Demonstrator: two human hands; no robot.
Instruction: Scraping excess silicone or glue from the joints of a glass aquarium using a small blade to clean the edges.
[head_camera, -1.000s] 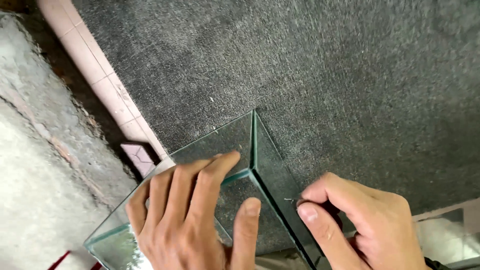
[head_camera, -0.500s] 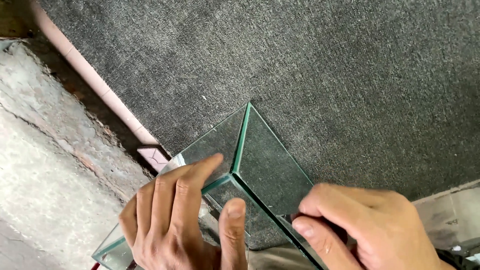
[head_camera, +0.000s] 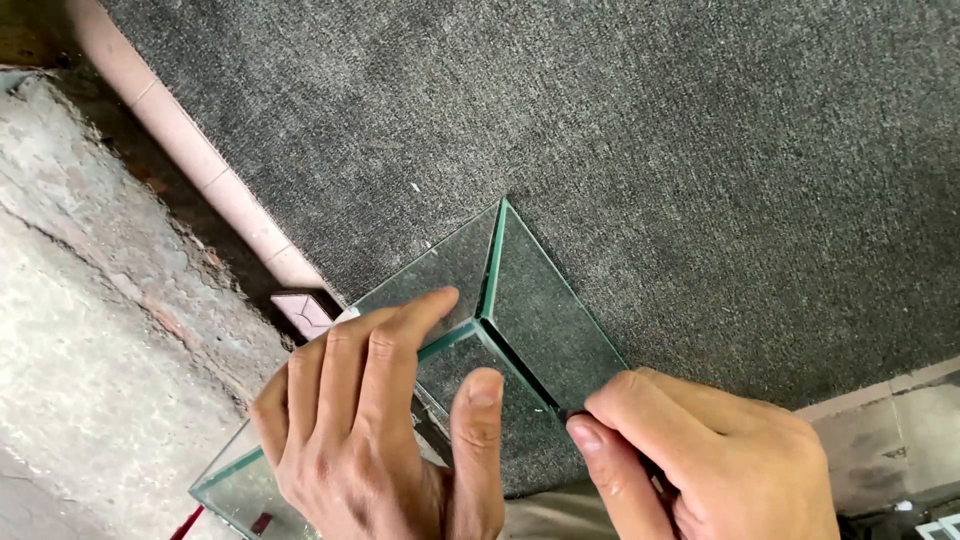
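A clear glass box (head_camera: 530, 300) made of green-edged panes rests on a dark grey carpet (head_camera: 650, 130). My left hand (head_camera: 370, 420) lies flat on its left pane, fingers spread over the top edge and thumb pressed against the inner pane. My right hand (head_camera: 710, 460) is closed at the lower right edge of the box, thumb and fingers pinched right at the glass seam. Something small and dark seems to sit under the fingertips, but it is hidden.
A pale pink tiled strip (head_camera: 190, 160) runs diagonally along the carpet's left edge. Beyond it lies rough grey concrete (head_camera: 90, 330). A small pinkish-white piece (head_camera: 303, 310) sits by the box's left corner. Bare floor (head_camera: 900, 430) shows at lower right.
The view has shifted slightly. My right hand has slid up along the lower right glass edge toward the corner. My left hand stays pressed on the pane.
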